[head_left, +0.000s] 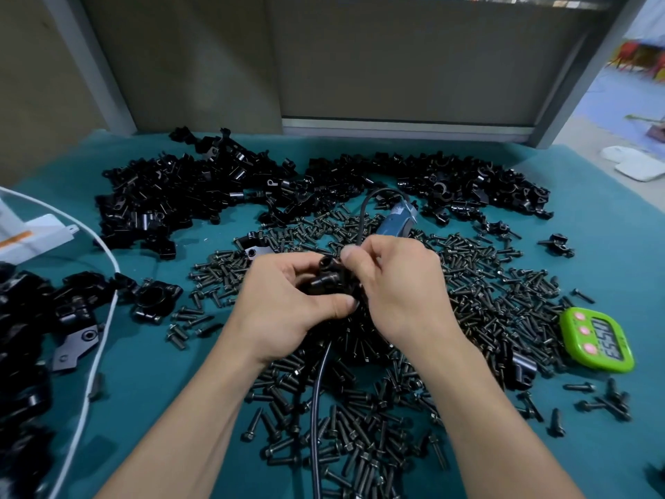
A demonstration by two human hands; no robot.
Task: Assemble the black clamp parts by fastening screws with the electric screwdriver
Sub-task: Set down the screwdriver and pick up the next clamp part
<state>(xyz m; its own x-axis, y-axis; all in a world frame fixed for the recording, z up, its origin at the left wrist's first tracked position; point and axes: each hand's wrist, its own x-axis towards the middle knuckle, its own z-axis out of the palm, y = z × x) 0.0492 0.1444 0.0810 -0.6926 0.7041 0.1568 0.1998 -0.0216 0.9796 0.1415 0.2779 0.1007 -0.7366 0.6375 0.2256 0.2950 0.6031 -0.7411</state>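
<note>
At bench [151,372] middle, the black clamp part [329,280] is gripped in the left hand [284,307] and pinched by the right hand [392,282], presumably to start a loose screw [176,334] (none seen in the fingers).

Black clamp parts [169,196] heaped along the bench's [154,383] far edge. Dark screws [485,300] spread centre to near edge. Blue screwdriver [396,223] lies among them. One clamp [329,279] held mid-bench.
</note>
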